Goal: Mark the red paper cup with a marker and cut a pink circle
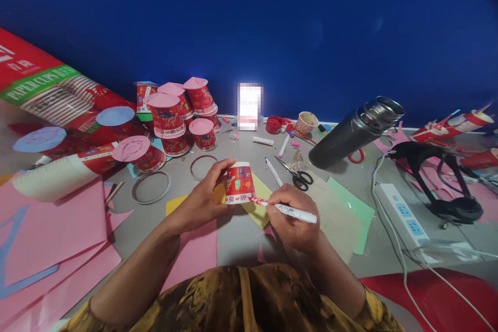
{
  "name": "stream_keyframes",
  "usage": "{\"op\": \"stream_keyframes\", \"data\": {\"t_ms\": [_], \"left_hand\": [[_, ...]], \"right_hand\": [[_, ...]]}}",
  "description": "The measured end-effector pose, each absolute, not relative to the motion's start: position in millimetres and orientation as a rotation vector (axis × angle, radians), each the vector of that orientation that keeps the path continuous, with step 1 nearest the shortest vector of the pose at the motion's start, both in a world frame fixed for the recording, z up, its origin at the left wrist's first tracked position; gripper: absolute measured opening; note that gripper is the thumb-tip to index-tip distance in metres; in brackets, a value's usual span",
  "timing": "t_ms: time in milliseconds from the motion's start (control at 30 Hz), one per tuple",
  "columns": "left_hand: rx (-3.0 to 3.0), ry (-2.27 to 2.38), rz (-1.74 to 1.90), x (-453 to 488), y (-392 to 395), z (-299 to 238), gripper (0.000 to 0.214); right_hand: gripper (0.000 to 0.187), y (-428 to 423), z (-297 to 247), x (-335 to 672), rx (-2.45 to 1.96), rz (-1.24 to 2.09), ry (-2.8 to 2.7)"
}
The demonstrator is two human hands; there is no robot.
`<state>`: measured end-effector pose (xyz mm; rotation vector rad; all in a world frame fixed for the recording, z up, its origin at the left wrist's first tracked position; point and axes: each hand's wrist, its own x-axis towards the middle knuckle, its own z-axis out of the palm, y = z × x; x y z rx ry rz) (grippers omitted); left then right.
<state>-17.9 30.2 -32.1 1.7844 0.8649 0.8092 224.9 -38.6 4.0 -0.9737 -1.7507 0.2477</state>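
My left hand (204,198) grips a red printed paper cup (239,182) that stands upside down on a yellow sheet of paper (260,203). My right hand (292,213) holds a white acrylic marker (293,212) like a pen. The marker's tip touches the cup's rim at its lower right, where cup meets paper. Both hands are closed around what they hold, in the middle of the grey table (239,238).
Upside-down red cups capped with pink discs (179,114) are piled at the back left beside sleeves of paper cups (58,93). Pink paper (54,233) lies left. Scissors (298,175), markers, a black flask (356,132), a power strip (402,212) and headphones (447,181) lie right.
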Motion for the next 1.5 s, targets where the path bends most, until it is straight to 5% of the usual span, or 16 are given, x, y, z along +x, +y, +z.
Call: {"op": "stream_keyframes", "data": {"t_ms": [1500], "left_hand": [[1.797,0.883,0.804,-20.4,27.9,-31.1,0.084]], "right_hand": [[0.014,-38.8,5.0,225.9,-1.009,0.271,-1.741]]}}
